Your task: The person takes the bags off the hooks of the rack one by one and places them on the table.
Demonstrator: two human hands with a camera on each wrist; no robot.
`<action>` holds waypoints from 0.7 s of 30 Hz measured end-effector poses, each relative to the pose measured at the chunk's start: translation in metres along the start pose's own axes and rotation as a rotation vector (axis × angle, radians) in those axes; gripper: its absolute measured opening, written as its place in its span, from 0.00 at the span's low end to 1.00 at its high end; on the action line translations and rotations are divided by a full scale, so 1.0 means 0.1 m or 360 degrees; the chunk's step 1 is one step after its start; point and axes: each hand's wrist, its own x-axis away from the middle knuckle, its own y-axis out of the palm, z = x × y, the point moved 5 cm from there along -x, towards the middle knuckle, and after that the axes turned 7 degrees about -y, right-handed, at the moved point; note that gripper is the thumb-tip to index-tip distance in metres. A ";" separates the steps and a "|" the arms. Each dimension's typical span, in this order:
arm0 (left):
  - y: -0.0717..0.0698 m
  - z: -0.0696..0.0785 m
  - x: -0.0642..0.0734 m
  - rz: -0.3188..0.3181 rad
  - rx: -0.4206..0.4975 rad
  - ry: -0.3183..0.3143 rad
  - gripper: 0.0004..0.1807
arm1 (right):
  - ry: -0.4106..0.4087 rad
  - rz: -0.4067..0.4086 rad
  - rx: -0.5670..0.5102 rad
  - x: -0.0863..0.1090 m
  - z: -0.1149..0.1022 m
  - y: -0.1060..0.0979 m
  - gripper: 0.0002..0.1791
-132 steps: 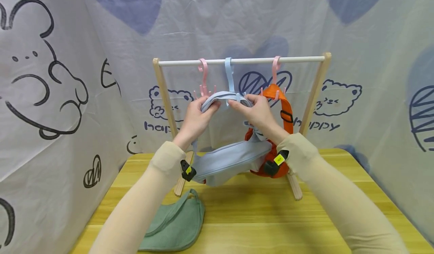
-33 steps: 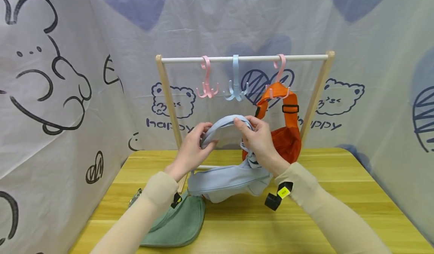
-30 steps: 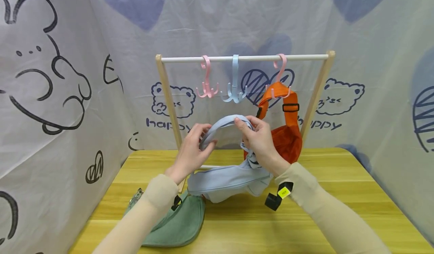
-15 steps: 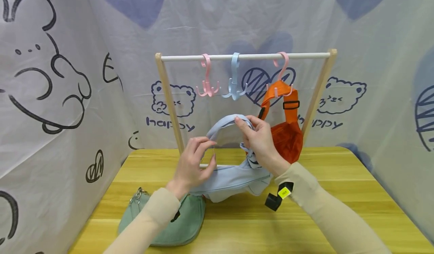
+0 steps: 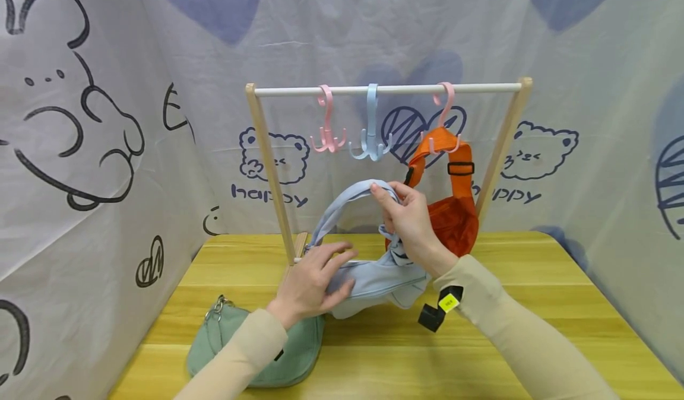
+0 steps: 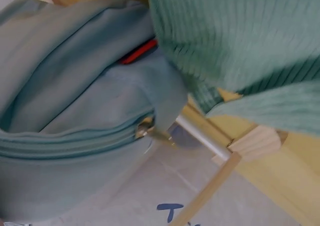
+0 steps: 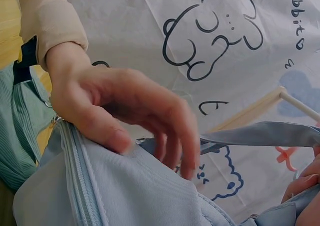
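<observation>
My right hand (image 5: 411,225) pinches the strap (image 5: 339,205) of a light blue sling bag, thumb and fingers closed on it near the top of its arch. The bag's body (image 5: 374,284) hangs below, above the table. Close over its left end is my left hand (image 5: 315,281), fingers bent loosely and apart; the right wrist view shows this left hand (image 7: 130,95) beside the zipper (image 7: 80,171), holding nothing. A small red tag (image 6: 139,51) shows on the bag in the left wrist view. Above the strap hangs a light blue multi-prong hook (image 5: 370,142), its prongs bare.
A rack with a white bar (image 5: 288,92) and wooden legs stands on the wooden table (image 5: 534,329). An orange bag (image 5: 454,225) hangs from the right pink hook (image 5: 447,106); the left pink hook (image 5: 328,133) is bare. A green bag (image 5: 291,352) lies front left.
Earlier both hands held the blue bag's strap up at the blue hook, then lowered it. My left hand has since released the strap and slid down to the bag's left end.
</observation>
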 end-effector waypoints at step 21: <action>0.08 -0.09 0.25 -0.0179 -0.0119 -0.0042 0.43 | 0.0123 0.0056 0.0002 0.00 0.07 -0.09 0.10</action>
